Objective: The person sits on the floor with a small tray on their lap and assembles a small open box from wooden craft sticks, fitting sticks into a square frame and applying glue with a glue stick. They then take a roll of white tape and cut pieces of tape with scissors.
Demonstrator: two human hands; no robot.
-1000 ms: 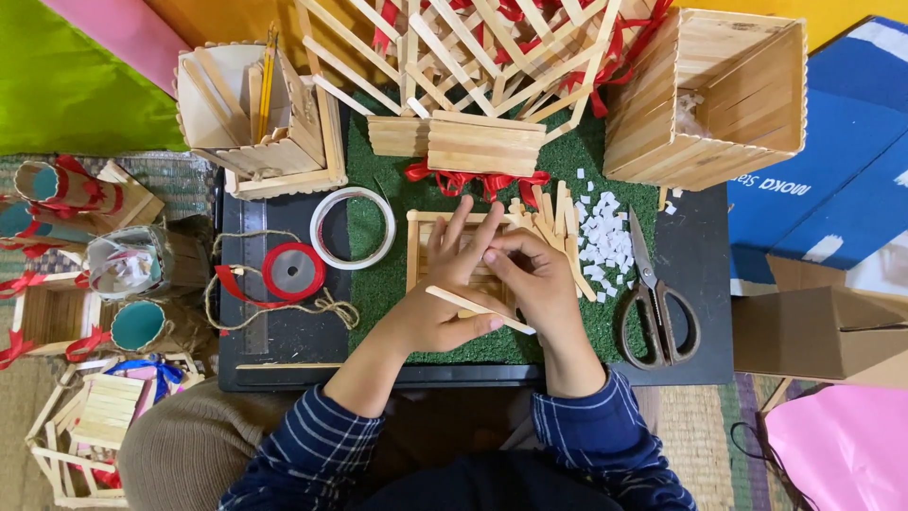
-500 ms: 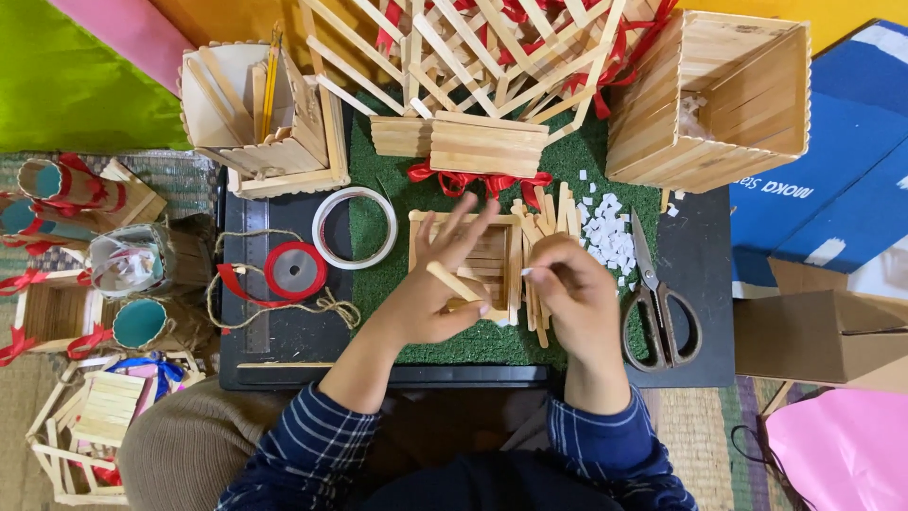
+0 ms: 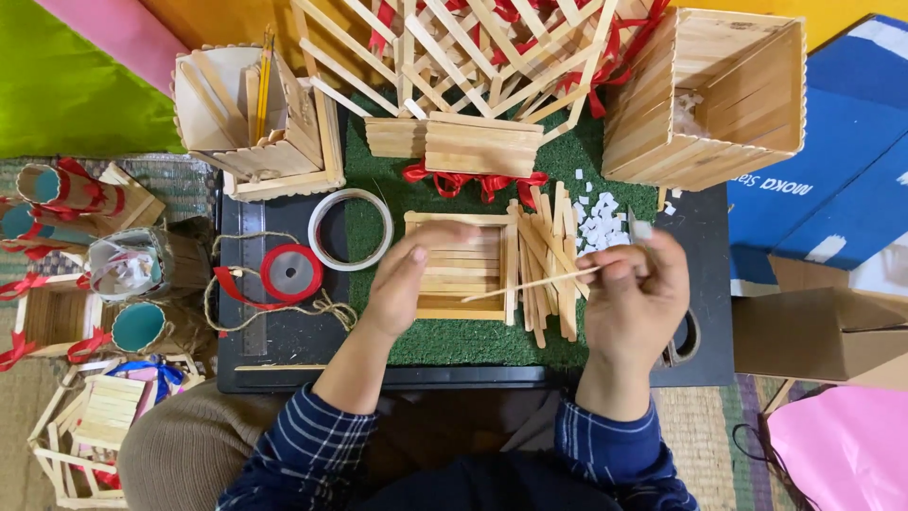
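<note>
A square frame of flat wooden sticks (image 3: 461,268) lies on the green mat (image 3: 445,345). My left hand (image 3: 407,279) rests on its left side, fingers stretched over the sticks. My right hand (image 3: 636,298) is raised to the right of the frame and pinches one thin wooden stick (image 3: 525,285), which points left across a loose pile of sticks (image 3: 549,260). Small white paper bits (image 3: 596,222) lie behind the pile.
A white tape ring (image 3: 351,229), a red ribbon spool (image 3: 291,272) with twine, and scissors partly under my right hand (image 3: 683,341) lie on the black board. Wooden stick boxes (image 3: 705,95) and a lattice structure (image 3: 473,57) stand behind. Cardboard boxes (image 3: 813,331) sit right.
My right hand has lifted off the frame and moved right, carrying one stick. My left hand has shifted to the frame's left side.
</note>
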